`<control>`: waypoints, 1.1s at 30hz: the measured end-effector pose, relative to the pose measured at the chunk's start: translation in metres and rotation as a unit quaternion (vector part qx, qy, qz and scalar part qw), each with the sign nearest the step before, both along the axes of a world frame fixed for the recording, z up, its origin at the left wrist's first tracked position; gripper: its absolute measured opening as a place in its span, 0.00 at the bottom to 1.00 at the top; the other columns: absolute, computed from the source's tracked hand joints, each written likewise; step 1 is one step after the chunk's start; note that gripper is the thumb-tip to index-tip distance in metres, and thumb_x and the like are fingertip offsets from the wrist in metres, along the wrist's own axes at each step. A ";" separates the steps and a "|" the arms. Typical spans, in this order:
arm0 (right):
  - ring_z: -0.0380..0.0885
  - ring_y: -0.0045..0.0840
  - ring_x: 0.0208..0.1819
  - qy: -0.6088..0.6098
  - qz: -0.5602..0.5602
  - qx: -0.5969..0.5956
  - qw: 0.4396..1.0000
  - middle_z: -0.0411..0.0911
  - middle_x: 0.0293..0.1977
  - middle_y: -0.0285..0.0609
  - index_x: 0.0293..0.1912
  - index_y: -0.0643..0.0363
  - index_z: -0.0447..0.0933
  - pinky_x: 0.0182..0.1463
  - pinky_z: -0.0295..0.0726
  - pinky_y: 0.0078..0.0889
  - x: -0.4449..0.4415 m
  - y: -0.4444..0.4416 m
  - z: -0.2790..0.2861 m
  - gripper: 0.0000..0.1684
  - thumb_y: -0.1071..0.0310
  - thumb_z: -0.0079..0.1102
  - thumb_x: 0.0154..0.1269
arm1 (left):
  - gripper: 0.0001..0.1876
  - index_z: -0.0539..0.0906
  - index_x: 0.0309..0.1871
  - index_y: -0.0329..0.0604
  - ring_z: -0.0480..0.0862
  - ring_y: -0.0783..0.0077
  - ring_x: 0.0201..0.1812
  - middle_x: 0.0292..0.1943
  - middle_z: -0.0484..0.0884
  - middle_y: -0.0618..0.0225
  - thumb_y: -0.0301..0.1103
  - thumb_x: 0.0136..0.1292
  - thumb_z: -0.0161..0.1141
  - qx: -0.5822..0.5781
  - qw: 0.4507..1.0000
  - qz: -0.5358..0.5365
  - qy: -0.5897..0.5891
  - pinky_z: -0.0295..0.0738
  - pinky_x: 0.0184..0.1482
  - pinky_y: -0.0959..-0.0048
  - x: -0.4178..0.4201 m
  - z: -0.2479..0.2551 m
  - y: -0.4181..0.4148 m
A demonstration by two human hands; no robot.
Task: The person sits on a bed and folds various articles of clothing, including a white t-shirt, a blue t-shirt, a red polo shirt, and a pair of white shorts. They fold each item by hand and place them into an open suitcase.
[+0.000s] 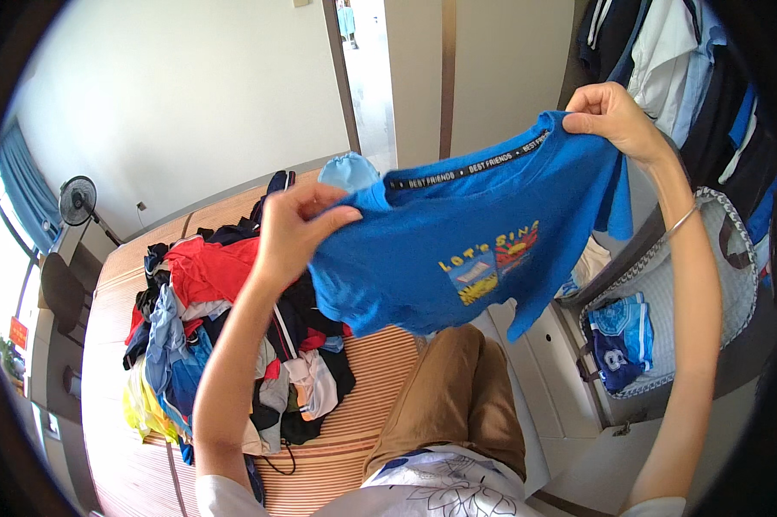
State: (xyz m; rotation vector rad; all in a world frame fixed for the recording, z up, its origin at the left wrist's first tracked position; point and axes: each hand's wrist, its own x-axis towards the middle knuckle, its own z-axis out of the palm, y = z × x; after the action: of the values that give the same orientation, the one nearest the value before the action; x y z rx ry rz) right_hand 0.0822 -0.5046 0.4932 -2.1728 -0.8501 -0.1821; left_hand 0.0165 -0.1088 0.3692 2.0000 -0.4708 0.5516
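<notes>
A blue T-shirt with a colourful print on its front hangs spread out between my hands. Thumb and fingers of my left hand pinch one shoulder beside the neckband. The other shoulder is pinched by my right hand, raised higher, so the neckline slants upward to the right. Behind my left forearm lies a heap of mixed clothes with a red garment, a light blue garment and a yellow garment. The shirt hides part of the heap and my lap.
The heap rests on a bed with a striped mat. To the right, a grey fabric storage basket holds a folded blue garment. Clothes hang in the wardrobe above it. A fan stands at the far left.
</notes>
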 end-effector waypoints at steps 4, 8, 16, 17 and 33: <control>0.80 0.16 0.27 0.065 0.022 0.029 0.997 0.83 0.27 0.39 0.33 0.59 0.82 0.37 0.79 0.16 0.000 -0.005 -0.006 0.13 0.59 0.71 0.57 | 0.09 0.85 0.30 0.41 0.77 0.85 0.23 0.23 0.81 0.71 0.34 0.52 0.74 0.087 0.994 -0.014 -0.065 0.73 0.28 0.87 0.021 0.050 0.022; 0.80 0.15 0.28 0.076 0.020 -0.009 0.997 0.83 0.28 0.39 0.33 0.60 0.82 0.37 0.79 0.14 -0.004 -0.008 0.000 0.13 0.59 0.71 0.57 | 0.09 0.87 0.31 0.42 0.81 0.78 0.23 0.24 0.84 0.68 0.37 0.54 0.72 0.100 0.990 -0.033 -0.090 0.80 0.31 0.80 0.035 0.087 0.034; 0.79 0.12 0.28 0.002 0.003 0.030 1.000 0.82 0.27 0.35 0.35 0.60 0.83 0.35 0.77 0.14 -0.006 0.005 0.014 0.12 0.59 0.65 0.63 | 0.13 0.88 0.37 0.44 0.79 0.82 0.24 0.24 0.83 0.70 0.44 0.65 0.63 0.134 0.973 0.000 -0.189 0.76 0.30 0.83 0.036 0.124 0.054; 0.78 0.12 0.28 -0.018 -0.001 0.035 0.999 0.81 0.27 0.34 0.35 0.59 0.83 0.35 0.78 0.14 -0.010 0.009 0.018 0.12 0.59 0.65 0.63 | 0.14 0.88 0.37 0.43 0.79 0.82 0.23 0.23 0.83 0.71 0.44 0.65 0.62 0.138 0.970 0.015 -0.198 0.75 0.29 0.83 0.032 0.129 0.055; 0.69 0.11 0.23 -0.094 -0.038 -0.045 0.994 0.74 0.18 0.34 0.28 0.64 0.81 0.28 0.68 0.19 -0.009 0.037 -0.039 0.12 0.64 0.67 0.59 | 0.09 0.87 0.32 0.38 0.77 0.84 0.21 0.21 0.82 0.70 0.36 0.60 0.68 0.125 0.992 0.003 -0.013 0.72 0.25 0.85 0.051 0.059 0.079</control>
State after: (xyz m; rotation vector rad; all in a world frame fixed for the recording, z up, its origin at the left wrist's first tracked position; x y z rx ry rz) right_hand 0.0727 -0.4675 0.4543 -2.3007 -0.8946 -0.3990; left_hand 0.0674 -0.0296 0.4282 2.2360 -0.5735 0.5431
